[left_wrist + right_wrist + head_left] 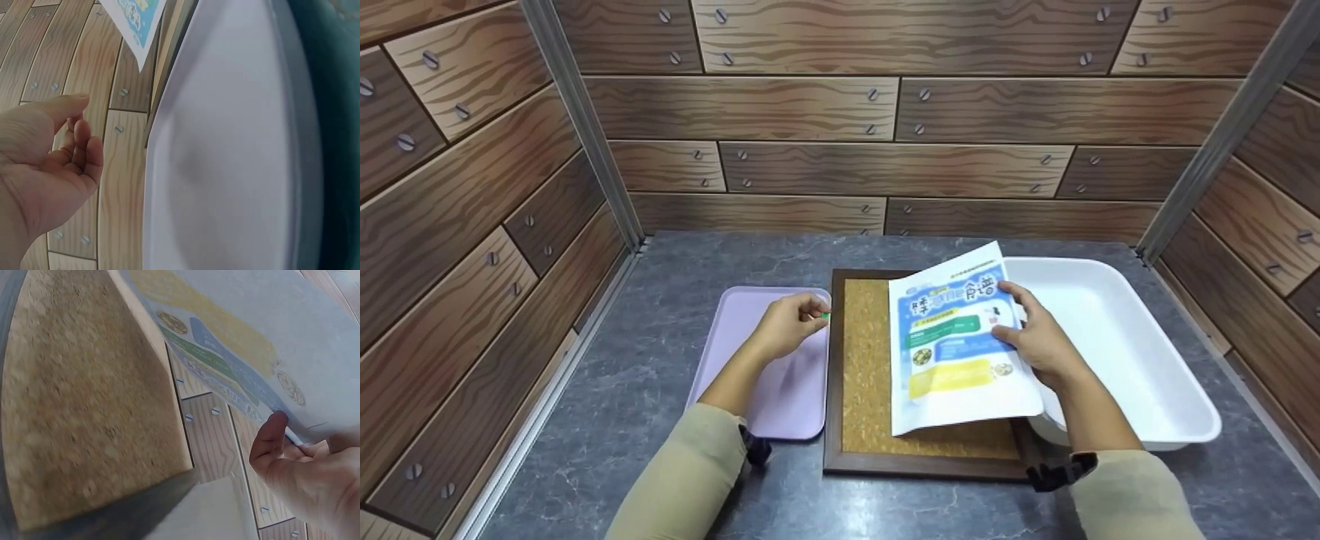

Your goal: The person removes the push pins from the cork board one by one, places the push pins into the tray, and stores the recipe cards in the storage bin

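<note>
My right hand [1039,337] pinches the right edge of a printed paper sheet [952,390], thumb on the front and fingers behind. The sheet carries blue, green and yellow blocks and Chinese lettering; it is tilted over a cork board [866,360] in a dark frame and hides much of it. Above the lilac tray [787,405], my left hand [791,326] pinches a tiny green thing [825,316] between thumb and fingertips, close to the board's left frame; its kind is too small to tell. In the left wrist view the fingers [81,149] are curled toward the thumb.
A deep white tub [1110,345] stands to the right of the board, partly behind my right hand and the sheet. Grey marbled tabletop [607,420] lies around everything. Wood-patterned walls [810,109] enclose the back and both sides.
</note>
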A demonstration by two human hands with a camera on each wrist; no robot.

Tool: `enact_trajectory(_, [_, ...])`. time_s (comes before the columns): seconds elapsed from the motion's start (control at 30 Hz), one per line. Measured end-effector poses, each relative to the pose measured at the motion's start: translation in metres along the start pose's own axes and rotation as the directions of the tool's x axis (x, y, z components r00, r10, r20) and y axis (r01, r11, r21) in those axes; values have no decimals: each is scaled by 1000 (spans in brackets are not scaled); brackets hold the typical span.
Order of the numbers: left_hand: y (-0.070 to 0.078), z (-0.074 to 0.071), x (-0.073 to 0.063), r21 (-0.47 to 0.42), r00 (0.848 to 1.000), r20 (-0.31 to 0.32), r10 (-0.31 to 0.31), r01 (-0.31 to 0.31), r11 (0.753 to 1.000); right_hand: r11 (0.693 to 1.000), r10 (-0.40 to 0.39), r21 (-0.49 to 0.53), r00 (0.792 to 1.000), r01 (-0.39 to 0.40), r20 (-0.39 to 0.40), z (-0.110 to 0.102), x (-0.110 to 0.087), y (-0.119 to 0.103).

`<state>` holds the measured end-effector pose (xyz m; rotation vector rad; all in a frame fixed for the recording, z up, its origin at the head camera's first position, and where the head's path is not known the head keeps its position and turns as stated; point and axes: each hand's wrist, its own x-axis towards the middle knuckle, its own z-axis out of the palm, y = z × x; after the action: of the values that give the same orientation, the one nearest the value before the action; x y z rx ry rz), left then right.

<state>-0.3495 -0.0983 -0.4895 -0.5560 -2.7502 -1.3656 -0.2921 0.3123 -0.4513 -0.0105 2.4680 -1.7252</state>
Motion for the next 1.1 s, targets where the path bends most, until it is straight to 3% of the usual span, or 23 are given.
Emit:
enact_trajectory(0.2, [-2,-10,-7,25,999,14,-37,37,999,1000,-14,4,1000,14,-7,-15,-4,2])
enact_trajectory(0.7, [-17,-20,-15,51,999,28,-17,16,999,999,-15,-47,999,14,-31,-52,-15,16])
enact_trajectory(0.93, [-30,-27,-19,82,995,102,6,-14,997,996,0,-89,999,-4,-48,-71,-16,29])
enact_trajectory(1.1, [-41,-30,-21,91,989,145,-19,6,996,995,29,-96,999,-33,-46,-81,-19,37])
